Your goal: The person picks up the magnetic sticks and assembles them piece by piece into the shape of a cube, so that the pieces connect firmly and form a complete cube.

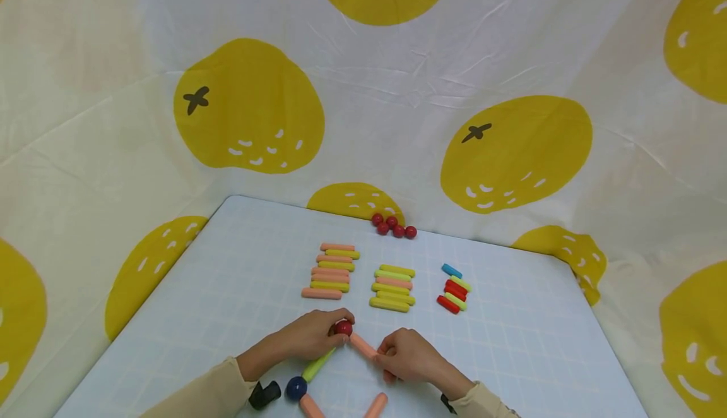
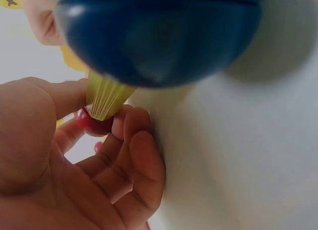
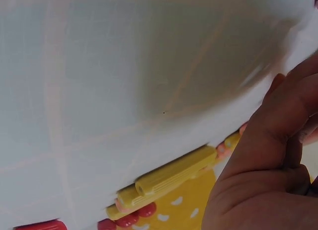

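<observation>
Pinching the red ball (image 1: 343, 328) in my left hand (image 1: 311, 337) and the salmon-pink stick (image 1: 363, 346) in my right hand (image 1: 411, 356), I'm seemingly joining them, which calls for straight pushing.

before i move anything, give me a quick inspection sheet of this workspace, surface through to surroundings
surface: pale table, faint grid lines
job's things: red ball with an upper salmon stick and a yellow-green stick meeting it; blue ball at the latter's other end; two lower salmon sticks cut off by the frame
clutter: left sticks, middle sticks and short right sticks in groups; five red balls at the far edge
hands: left hand holds the red ball; right hand pinches the upper salmon stick
cables: nothing seen
surroundings: white cloth printed with yellow fruit
</observation>
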`<action>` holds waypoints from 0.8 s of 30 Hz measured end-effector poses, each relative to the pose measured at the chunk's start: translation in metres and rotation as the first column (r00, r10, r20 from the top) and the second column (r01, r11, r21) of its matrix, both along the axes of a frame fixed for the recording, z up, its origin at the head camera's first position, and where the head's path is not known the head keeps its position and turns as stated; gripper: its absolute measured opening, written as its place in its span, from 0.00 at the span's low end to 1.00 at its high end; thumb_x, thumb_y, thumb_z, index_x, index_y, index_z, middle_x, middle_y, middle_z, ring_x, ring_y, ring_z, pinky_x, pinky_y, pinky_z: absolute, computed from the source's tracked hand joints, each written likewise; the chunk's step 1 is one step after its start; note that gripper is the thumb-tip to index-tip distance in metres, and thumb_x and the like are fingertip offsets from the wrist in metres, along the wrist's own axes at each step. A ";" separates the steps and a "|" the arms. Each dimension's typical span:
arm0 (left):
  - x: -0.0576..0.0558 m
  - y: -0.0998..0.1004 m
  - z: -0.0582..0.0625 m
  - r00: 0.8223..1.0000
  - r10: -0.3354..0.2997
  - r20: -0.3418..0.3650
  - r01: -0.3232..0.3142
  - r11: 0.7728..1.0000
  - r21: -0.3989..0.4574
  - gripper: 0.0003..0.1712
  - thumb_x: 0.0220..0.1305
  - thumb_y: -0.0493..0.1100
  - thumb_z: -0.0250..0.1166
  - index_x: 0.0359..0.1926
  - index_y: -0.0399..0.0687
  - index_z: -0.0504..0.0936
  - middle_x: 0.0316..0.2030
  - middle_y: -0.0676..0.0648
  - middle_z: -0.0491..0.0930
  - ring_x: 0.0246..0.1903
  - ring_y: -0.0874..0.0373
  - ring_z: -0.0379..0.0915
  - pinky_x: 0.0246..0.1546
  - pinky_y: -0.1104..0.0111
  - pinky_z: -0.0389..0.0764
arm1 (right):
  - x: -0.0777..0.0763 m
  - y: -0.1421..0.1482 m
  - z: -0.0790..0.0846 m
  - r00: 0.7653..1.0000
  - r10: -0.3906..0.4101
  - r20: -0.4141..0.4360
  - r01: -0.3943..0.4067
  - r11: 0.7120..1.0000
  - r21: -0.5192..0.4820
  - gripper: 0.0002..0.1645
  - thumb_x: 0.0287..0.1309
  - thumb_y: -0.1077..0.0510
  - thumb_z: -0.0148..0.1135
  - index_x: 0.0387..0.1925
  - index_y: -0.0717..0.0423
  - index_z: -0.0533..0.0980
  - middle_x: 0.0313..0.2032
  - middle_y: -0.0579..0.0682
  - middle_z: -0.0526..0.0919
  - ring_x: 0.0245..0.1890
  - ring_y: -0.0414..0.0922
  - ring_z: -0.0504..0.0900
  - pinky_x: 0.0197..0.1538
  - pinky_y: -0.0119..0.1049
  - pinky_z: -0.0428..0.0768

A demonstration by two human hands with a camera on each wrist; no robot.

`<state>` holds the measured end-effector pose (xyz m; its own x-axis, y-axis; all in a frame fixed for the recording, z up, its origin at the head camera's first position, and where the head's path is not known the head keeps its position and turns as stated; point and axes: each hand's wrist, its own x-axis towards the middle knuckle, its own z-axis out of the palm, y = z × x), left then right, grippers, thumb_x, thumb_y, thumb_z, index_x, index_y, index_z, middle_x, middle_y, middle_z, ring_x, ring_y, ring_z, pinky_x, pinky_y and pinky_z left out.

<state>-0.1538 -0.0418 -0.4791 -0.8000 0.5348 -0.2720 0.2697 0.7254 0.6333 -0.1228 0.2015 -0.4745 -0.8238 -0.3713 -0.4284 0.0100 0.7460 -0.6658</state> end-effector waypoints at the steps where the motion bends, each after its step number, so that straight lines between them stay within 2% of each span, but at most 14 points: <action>1: -0.001 0.001 0.000 1.000 -0.007 -0.004 0.007 1.000 -0.009 0.18 0.69 0.51 0.67 0.58 0.64 0.78 0.35 0.57 0.77 0.31 0.64 0.69 0.33 0.69 0.71 | 0.000 0.000 0.000 1.000 -0.001 0.007 0.001 1.000 -0.004 0.10 0.63 0.51 0.67 0.27 0.48 0.82 0.14 0.42 0.81 0.15 0.36 0.73 0.22 0.29 0.66; 5: -0.003 0.002 0.000 0.997 -0.071 -0.035 0.070 0.997 -0.019 0.17 0.67 0.51 0.69 0.56 0.69 0.80 0.44 0.57 0.73 0.35 0.66 0.69 0.37 0.71 0.73 | 0.000 0.001 -0.001 1.000 0.005 0.010 -0.005 1.000 -0.014 0.10 0.64 0.51 0.66 0.26 0.47 0.83 0.14 0.42 0.80 0.15 0.36 0.72 0.21 0.29 0.66; 9: -0.005 0.004 -0.001 0.987 -0.148 -0.070 0.149 0.989 0.012 0.12 0.69 0.46 0.68 0.50 0.69 0.83 0.44 0.57 0.70 0.34 0.67 0.67 0.37 0.74 0.71 | 0.001 0.000 -0.001 1.000 0.015 0.005 -0.015 1.000 -0.011 0.10 0.64 0.50 0.66 0.27 0.46 0.83 0.13 0.41 0.78 0.15 0.35 0.72 0.22 0.28 0.64; 14: -0.005 0.004 -0.003 0.982 -0.160 -0.101 0.161 0.987 0.004 0.08 0.70 0.46 0.67 0.45 0.68 0.84 0.41 0.58 0.70 0.32 0.66 0.65 0.34 0.74 0.69 | 0.005 -0.001 0.001 0.999 0.033 -0.026 -0.033 0.999 0.017 0.09 0.63 0.47 0.68 0.30 0.46 0.82 0.13 0.41 0.77 0.15 0.37 0.71 0.23 0.29 0.64; 18: -0.005 0.004 -0.006 0.985 -0.141 -0.098 0.142 0.990 -0.004 0.07 0.70 0.47 0.67 0.45 0.68 0.84 0.40 0.57 0.70 0.32 0.65 0.65 0.33 0.73 0.69 | 0.014 -0.002 0.003 0.996 0.072 -0.057 -0.061 0.982 0.178 0.15 0.60 0.40 0.69 0.32 0.45 0.79 0.17 0.41 0.76 0.18 0.39 0.70 0.25 0.32 0.65; 21: -0.005 0.003 -0.008 0.988 -0.120 -0.093 0.119 0.993 -0.010 0.06 0.70 0.48 0.67 0.44 0.69 0.84 0.40 0.58 0.69 0.31 0.65 0.65 0.33 0.73 0.69 | 0.023 -0.006 0.004 0.992 0.106 -0.063 -0.080 0.944 0.321 0.22 0.58 0.33 0.68 0.35 0.45 0.78 0.21 0.41 0.75 0.22 0.41 0.70 0.28 0.34 0.68; 24: -0.006 0.001 -0.008 0.988 -0.109 -0.105 0.109 0.994 -0.011 0.05 0.69 0.48 0.67 0.43 0.69 0.84 0.40 0.58 0.69 0.31 0.65 0.65 0.32 0.73 0.69 | 0.030 -0.012 0.004 0.988 0.127 -0.091 -0.080 0.913 0.399 0.26 0.57 0.31 0.67 0.36 0.47 0.76 0.23 0.42 0.74 0.23 0.42 0.71 0.28 0.36 0.69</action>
